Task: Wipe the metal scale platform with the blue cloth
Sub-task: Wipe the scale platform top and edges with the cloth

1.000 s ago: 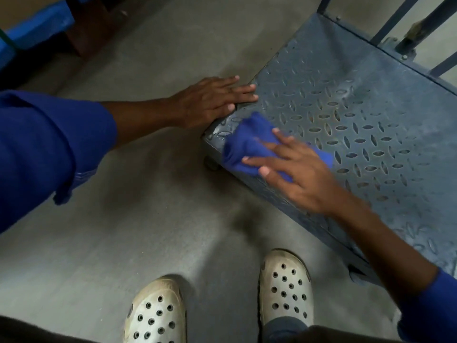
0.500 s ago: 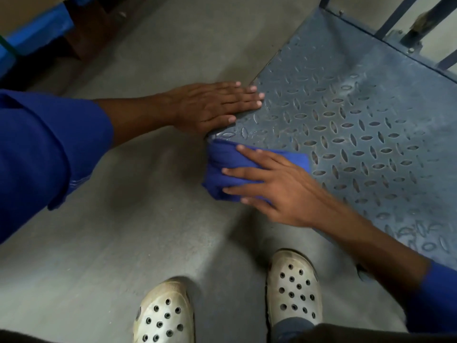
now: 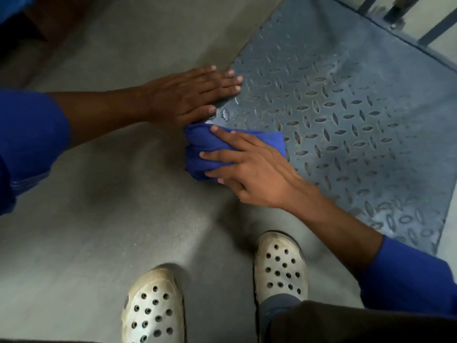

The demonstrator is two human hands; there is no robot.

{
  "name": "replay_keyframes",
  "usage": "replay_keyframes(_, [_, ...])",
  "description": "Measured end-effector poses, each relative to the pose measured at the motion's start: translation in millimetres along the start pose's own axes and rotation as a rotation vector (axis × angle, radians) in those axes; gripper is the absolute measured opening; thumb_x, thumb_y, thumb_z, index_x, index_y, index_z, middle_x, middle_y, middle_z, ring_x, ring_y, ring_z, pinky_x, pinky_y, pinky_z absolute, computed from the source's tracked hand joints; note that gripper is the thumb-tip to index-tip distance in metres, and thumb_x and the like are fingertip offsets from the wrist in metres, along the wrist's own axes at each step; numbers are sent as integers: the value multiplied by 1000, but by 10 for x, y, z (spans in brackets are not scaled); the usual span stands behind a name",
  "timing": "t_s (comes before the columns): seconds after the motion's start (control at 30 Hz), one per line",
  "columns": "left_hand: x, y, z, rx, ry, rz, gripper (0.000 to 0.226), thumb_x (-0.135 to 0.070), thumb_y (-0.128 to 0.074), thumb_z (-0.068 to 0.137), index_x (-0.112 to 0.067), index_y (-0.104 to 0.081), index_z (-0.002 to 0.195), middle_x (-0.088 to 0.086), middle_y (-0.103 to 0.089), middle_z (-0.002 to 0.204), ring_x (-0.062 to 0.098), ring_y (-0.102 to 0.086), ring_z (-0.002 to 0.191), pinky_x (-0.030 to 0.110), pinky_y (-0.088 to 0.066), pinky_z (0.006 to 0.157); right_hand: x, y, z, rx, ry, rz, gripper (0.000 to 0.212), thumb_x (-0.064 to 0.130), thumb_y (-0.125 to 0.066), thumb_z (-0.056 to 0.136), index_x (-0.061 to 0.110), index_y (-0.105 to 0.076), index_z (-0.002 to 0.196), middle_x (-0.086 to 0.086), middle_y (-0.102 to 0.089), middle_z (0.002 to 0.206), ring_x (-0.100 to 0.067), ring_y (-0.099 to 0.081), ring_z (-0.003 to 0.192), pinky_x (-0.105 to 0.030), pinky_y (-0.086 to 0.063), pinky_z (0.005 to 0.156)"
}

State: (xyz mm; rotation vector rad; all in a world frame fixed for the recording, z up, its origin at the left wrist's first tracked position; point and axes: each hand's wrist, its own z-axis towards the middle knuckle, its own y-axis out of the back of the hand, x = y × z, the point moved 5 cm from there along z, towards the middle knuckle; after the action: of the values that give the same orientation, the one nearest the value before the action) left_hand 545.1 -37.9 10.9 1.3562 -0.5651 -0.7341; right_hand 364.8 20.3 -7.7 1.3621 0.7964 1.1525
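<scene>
The right hand [image 3: 249, 169], fingers spread flat on the bunched blue cloth [image 3: 210, 147], has pulled it from the plate's surface to the near corner of the scale platform [image 3: 346, 115]. The left hand [image 3: 188, 95] still lies flat there. The corner seems nearly done; the wide far surface probably remains.

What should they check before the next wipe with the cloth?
1. Cloth under the right hand: ok, fingers spread flat on it.
2. Cloth on the platform: ok, at its near corner, partly hanging over the edge.
3. Left hand clear of the wiping path: not ok, it lies flat on the corner right beside the cloth.
4. Shoes clear of the platform: ok, on the floor.
5. Rest of platform clean: cannot tell, pale smears show.
</scene>
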Motion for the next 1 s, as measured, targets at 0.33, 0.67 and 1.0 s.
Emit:
replay_keyframes(0.33, [-946,-241,56,-89,183,-2,61,-30,-27,112,1,-27,164,21,-24,172,34,-20,162,53,-21,130,35,247,-1343,-180,-238,94,22,14,-72,94,26,-84,108,14,-66,142,-28,-44,152,-50,-46,116])
replay_keyframes(0.67, [-1116,-273,407,-51,343,-129,65,-36,-27,106,-4,-33,163,17,-28,172,34,-23,161,52,-14,130,263,78,-1431,-415,-369,-108,22,9,-67,98,18,-82,111,3,-67,142,-32,-53,145,-48,-49,112])
replay_keyframes(1.0, [-1539,-396,573,-68,218,-72,70,-33,-31,102,4,-32,161,23,-26,171,39,-23,160,60,-17,129,492,-16,-1809,-515,-872,-251,44,25,-62,103,24,-62,146,-9,-51,158,-37,-40,153,-57,-39,117])
